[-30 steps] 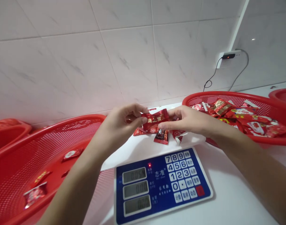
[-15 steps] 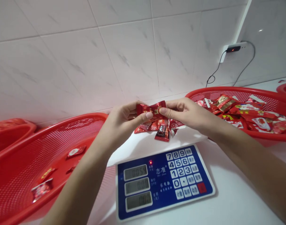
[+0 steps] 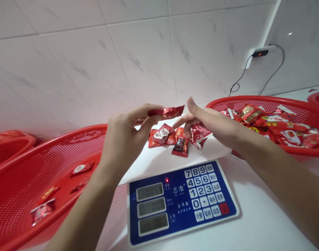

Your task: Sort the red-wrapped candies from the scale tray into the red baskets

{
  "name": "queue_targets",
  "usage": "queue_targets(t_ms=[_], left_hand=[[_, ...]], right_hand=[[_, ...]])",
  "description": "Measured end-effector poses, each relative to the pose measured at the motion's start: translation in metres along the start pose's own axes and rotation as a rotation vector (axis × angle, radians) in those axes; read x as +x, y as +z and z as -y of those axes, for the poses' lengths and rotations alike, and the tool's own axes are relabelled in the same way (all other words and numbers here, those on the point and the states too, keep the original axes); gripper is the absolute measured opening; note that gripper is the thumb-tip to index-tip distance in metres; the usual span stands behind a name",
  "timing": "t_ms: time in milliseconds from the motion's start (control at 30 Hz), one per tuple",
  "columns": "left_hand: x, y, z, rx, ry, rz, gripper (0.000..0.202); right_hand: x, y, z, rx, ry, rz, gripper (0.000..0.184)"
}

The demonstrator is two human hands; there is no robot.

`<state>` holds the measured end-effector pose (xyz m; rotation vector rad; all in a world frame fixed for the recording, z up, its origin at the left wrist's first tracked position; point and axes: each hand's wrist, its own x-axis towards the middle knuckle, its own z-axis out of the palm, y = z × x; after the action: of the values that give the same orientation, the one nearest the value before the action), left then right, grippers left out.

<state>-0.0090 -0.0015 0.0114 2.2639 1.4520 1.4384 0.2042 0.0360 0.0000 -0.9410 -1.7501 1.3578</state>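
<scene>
My left hand (image 3: 132,134) pinches a shiny red wrapped candy (image 3: 173,112) between thumb and fingers, held above the scale's white pan (image 3: 149,164). Close on the right, my right hand (image 3: 205,120) has its thumb raised and fingers spread over the pan, its fingertips at the wrapped candies lying there. Among these are a dark red packet with white print (image 3: 163,134), a black-and-red candy (image 3: 180,146) and a pink-red packet (image 3: 199,134) under the right hand. The blue scale panel (image 3: 184,202) faces me, its top display showing about 0.054.
A red mesh basket (image 3: 8,181) with a few wrapped candies stands at the left, another red basket (image 3: 26,139) behind it. At the right, a red basket (image 3: 253,99) is full of candy packets. A socket strip (image 3: 261,54) with cables hangs on the tiled wall.
Both hands held the red candy before; my right hand has let go and opened over the pan. My left hand has raised the candy slightly and tilted it.
</scene>
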Motion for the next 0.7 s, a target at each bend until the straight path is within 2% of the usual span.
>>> queue_targets(t_ms=[67, 133, 200, 267, 333, 367, 400, 467, 533, 567, 700], left_hand=[[-0.002, 0.002, 0.0, 0.063, 0.124, -0.037, 0.023], [-0.003, 0.003, 0.001, 0.098, 0.23, -0.039, 0.028], [-0.004, 0.003, 0.003, 0.109, 0.274, -0.044, 0.033], [-0.003, 0.003, 0.004, 0.066, 0.192, -0.085, 0.032], [-0.001, 0.001, 0.004, -0.064, 0.013, -0.122, 0.022], [0.001, 0.001, 0.004, -0.149, -0.084, -0.105, 0.02], [0.002, 0.0, 0.004, -0.234, -0.172, -0.048, 0.026], [0.004, 0.0, 0.004, -0.369, -0.286, 0.153, 0.037], [0.005, 0.001, 0.005, -0.459, -0.326, 0.307, 0.037], [0.005, 0.002, 0.005, -0.493, -0.325, 0.34, 0.035], [0.004, 0.003, 0.005, -0.568, -0.323, 0.36, 0.03]], right_hand=[[-0.001, 0.0, 0.003, 0.067, 0.013, 0.074, 0.065], [-0.003, 0.002, 0.007, 0.143, 0.021, 0.114, 0.054], [-0.003, 0.005, 0.009, 0.205, 0.026, 0.107, 0.04], [-0.002, 0.008, 0.008, 0.254, 0.027, 0.094, 0.027], [0.0, 0.008, 0.006, 0.272, 0.023, 0.096, 0.018], [0.001, 0.008, 0.004, 0.27, 0.018, 0.089, 0.016], [0.001, 0.008, 0.003, 0.26, 0.016, 0.078, 0.016], [0.002, 0.007, 0.001, 0.224, 0.012, 0.058, 0.018], [0.002, 0.007, -0.001, 0.186, -0.001, 0.058, 0.019], [0.003, 0.007, -0.001, 0.174, -0.008, 0.069, 0.02], [0.005, 0.008, -0.004, 0.144, -0.06, 0.103, 0.032]])
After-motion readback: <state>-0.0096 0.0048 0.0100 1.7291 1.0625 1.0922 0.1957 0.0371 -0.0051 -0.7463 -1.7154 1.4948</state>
